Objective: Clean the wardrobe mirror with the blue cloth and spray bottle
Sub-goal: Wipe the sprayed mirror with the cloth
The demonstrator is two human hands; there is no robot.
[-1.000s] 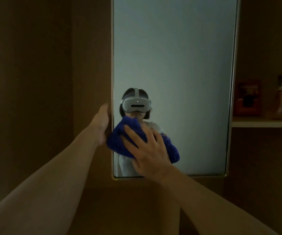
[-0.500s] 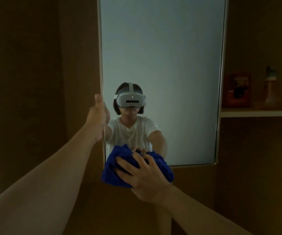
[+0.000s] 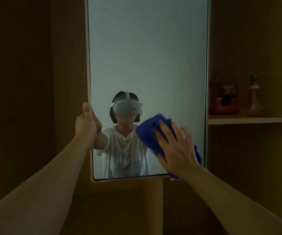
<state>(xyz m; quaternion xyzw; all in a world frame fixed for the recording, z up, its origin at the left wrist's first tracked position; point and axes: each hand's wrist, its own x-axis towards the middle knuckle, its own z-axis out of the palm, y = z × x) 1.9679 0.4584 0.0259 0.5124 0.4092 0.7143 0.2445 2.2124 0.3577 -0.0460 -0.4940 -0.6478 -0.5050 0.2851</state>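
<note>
A tall wardrobe mirror (image 3: 147, 56) in a pale frame fills the middle of the head view. My left hand (image 3: 86, 122) grips its left edge, thumb pointing up. My right hand (image 3: 177, 148) presses a bunched blue cloth (image 3: 150, 133) flat against the lower right of the glass, fingers spread over it. The hand is motion-blurred and covers much of the cloth. A spray bottle (image 3: 254, 97) stands on the shelf to the right of the mirror, away from both hands.
A wooden shelf (image 3: 250, 119) juts out right of the mirror and carries a red box (image 3: 224, 97) beside the bottle. Dark wooden wardrobe panels (image 3: 26, 82) surround the mirror. The room is dim. A person wearing a headset is reflected in the glass.
My right hand has swept the cloth from the mirror's bottom left edge up and across to the lower right. My left hand has stayed on the left edge.
</note>
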